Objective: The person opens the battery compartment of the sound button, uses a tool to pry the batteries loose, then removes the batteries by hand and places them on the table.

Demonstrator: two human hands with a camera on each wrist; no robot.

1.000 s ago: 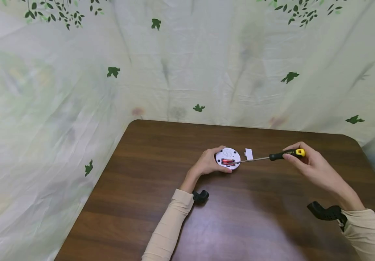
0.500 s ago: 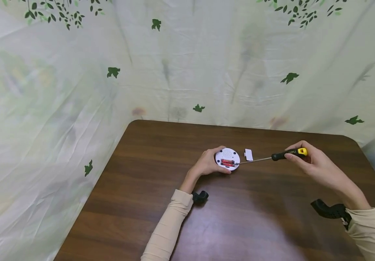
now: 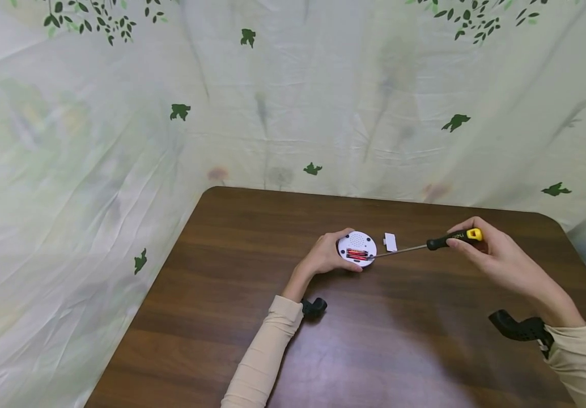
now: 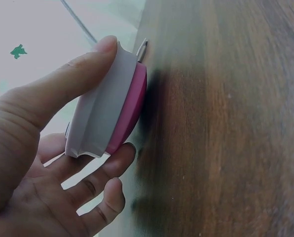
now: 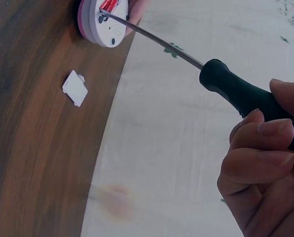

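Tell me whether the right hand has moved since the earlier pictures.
Yes. In the head view, the right hand has shifted slightly right, away from the white cover on the table.

A cloth hangs behind the table. Over the table, the left hand is round the left side of a device with batteries in it. A cover lies on the table, just right of the device. A screwdriver reaches from the right hand, farther right, to the batteries' right end.
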